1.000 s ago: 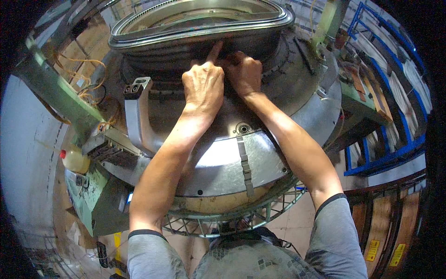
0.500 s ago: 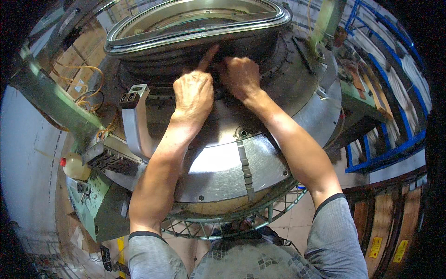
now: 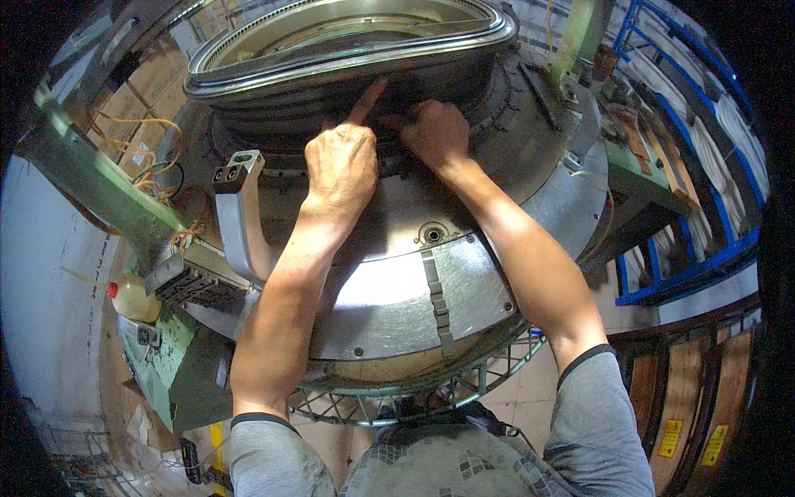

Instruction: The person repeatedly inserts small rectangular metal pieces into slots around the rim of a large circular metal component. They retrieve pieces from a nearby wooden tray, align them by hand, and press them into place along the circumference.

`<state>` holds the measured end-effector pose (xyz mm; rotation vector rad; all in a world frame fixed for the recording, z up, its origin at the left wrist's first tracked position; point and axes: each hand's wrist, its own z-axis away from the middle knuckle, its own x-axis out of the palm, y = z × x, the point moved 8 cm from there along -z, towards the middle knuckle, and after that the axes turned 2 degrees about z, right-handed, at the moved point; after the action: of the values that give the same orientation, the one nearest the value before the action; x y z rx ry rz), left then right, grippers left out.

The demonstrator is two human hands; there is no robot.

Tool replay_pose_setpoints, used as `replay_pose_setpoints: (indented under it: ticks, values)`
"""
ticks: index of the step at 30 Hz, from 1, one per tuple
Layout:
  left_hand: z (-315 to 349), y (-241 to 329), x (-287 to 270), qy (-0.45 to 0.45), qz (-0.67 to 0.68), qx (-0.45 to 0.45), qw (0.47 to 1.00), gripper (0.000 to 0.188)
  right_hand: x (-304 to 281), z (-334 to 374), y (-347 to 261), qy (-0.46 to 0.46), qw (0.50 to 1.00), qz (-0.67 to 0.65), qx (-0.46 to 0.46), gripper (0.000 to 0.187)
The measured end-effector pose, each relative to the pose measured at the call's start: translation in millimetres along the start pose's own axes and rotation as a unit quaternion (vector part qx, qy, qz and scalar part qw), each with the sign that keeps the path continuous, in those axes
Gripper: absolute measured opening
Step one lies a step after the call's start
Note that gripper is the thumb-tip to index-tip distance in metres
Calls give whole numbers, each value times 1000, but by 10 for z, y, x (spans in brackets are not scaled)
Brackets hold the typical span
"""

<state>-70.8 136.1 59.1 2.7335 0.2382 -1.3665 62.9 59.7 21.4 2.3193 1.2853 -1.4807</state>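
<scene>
A large round metal machine [image 3: 389, 290] fills the middle, topped by a dark drum [image 3: 281, 116] with a shiny slotted ring [image 3: 348, 65]. My left hand [image 3: 342, 161] is at the drum's near side, index finger stretched up against or just before the dark wall, the other fingers curled under. Beside it, my right hand [image 3: 435, 134] is closed, knuckles up, low by the drum. Its fingertips are in shadow, and anything between them is hidden. Below the hands lie a polished curved plate [image 3: 373, 286] and a round fitting with a hole [image 3: 433, 235].
A metal bracket [image 3: 242, 219] rises left of my left forearm. Green machine arms [image 3: 116, 182] stand at both sides. A plastic bottle with a red cap [image 3: 137, 296] sits at the left. Blue racking [image 3: 696, 282] stands at the right. A lattice ring [image 3: 480, 379] runs below the plate.
My right hand has shifted slightly to the right, and my left hand a little to the left. The left index finger stays stretched toward the drum; the right hand stays closed.
</scene>
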Motion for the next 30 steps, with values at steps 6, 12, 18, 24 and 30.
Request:
replay_pose_setpoints:
  ticks: [6,12,18,24,30]
  values:
    - [9,-16,-1,18,37,-3,999,89,366,-6,84,-139,824,-543,81,22]
    - [7,-2,-31,10,28,0,1000,88,309,-20,-13,-156,695,-694,104,19]
    - [12,9,-20,-32,24,-19,999,64,359,91,-90,-171,631,-737,172,18]
    - [10,84,-41,1,96,63,993,42,-324,123,285,-9,888,-444,120,15]
    - [62,264,-183,93,145,100,980,22,-1402,1959,0,-136,938,-303,95,27]
